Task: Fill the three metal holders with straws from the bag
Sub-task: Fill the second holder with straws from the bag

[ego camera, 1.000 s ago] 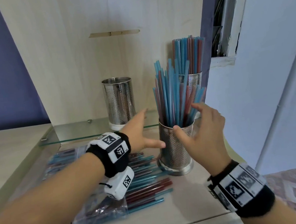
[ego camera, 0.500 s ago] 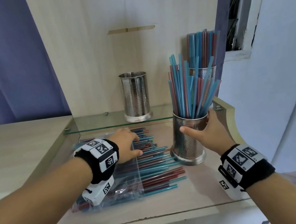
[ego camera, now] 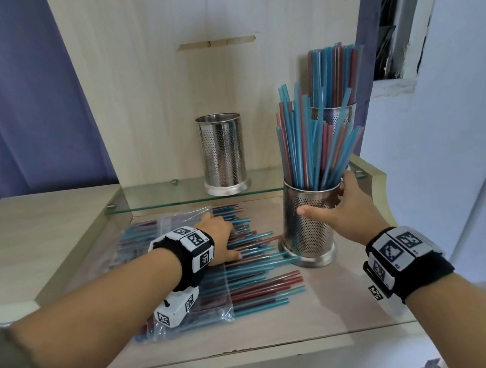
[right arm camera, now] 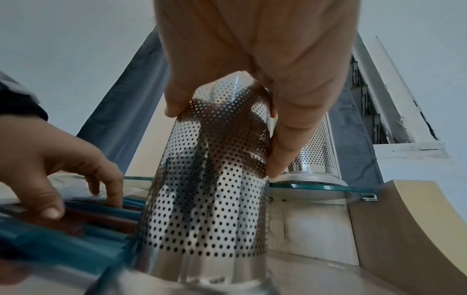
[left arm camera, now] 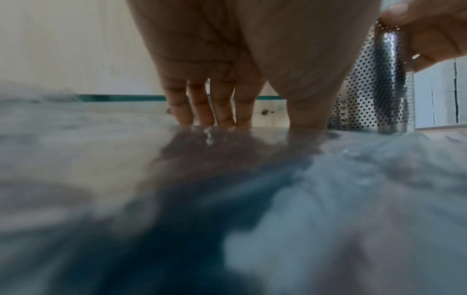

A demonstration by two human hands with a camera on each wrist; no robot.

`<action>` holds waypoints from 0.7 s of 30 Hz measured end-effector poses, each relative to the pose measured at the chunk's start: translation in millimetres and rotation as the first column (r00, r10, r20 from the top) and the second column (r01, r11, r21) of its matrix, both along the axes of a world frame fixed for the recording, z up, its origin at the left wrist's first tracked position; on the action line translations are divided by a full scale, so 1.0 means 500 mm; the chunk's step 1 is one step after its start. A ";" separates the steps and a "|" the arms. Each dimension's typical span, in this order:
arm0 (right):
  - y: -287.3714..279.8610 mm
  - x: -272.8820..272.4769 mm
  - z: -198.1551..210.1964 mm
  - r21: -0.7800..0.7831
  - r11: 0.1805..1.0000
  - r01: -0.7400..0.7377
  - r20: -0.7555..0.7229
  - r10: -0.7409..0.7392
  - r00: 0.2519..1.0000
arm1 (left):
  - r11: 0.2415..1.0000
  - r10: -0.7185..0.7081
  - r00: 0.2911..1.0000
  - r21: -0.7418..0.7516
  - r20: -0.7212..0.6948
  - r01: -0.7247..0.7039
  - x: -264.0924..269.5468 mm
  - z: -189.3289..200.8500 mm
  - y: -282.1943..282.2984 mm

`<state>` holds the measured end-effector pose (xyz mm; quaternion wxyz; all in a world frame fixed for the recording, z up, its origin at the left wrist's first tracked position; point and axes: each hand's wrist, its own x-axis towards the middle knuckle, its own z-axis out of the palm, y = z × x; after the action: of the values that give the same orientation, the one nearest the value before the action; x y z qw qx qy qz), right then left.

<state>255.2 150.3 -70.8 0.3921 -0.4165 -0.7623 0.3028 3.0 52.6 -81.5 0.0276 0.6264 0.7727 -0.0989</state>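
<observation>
A perforated metal holder [ego camera: 308, 231] [right arm camera: 209, 179] stands on the lower wooden shelf, packed with blue and red straws [ego camera: 312, 143]. My right hand [ego camera: 346, 212] [right arm camera: 252, 65] grips it near the rim, thumb on the front and fingers round the far side. Left of it lies a clear plastic bag [ego camera: 178, 232] with blue and red straws [ego camera: 261, 283] spilling out. My left hand [ego camera: 222, 238] [left arm camera: 215, 103] rests flat on these straws, fingers straight. An empty holder [ego camera: 222, 153] stands on the glass shelf. A third holder [ego camera: 338, 117], full of straws, stands behind the gripped one.
The glass shelf [ego camera: 159, 197] juts over the back of the wooden shelf [ego camera: 324, 310]. A wooden back panel [ego camera: 195, 84] rises behind. A curved wooden side piece [ego camera: 378, 181] and a white wall [ego camera: 456, 146] close in the right. A purple curtain [ego camera: 17, 102] hangs at the left.
My left hand dropped from beside the holder onto the straws by the bag. My right hand closed round the holder's upper part. The camera view shifted left and down.
</observation>
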 end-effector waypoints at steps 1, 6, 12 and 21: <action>0.000 0.000 -0.001 0.002 1.000 -0.002 -0.004 0.002 1.000 | 1.000 0.005 1.000 -0.005 0.005 -0.005 0.000 0.000 0.002; -0.003 0.002 -0.003 -0.004 1.000 -0.016 -0.032 0.015 0.999 | 0.999 0.037 0.996 0.019 0.076 -0.038 -0.002 -0.001 0.004; -0.004 0.003 -0.004 -0.011 1.000 -0.016 -0.048 0.016 0.999 | 0.995 -0.010 0.999 0.098 0.040 0.006 -0.004 0.021 -0.003; -0.005 0.003 -0.006 -0.033 0.999 -0.018 -0.066 0.016 0.998 | 0.919 -0.200 0.958 0.378 0.205 0.111 0.031 0.092 -0.014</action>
<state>256.8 147.7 -73.9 0.4075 -0.4062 -0.7473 0.3325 18.4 45.8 -35.3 -0.0034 0.6878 0.7160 0.1197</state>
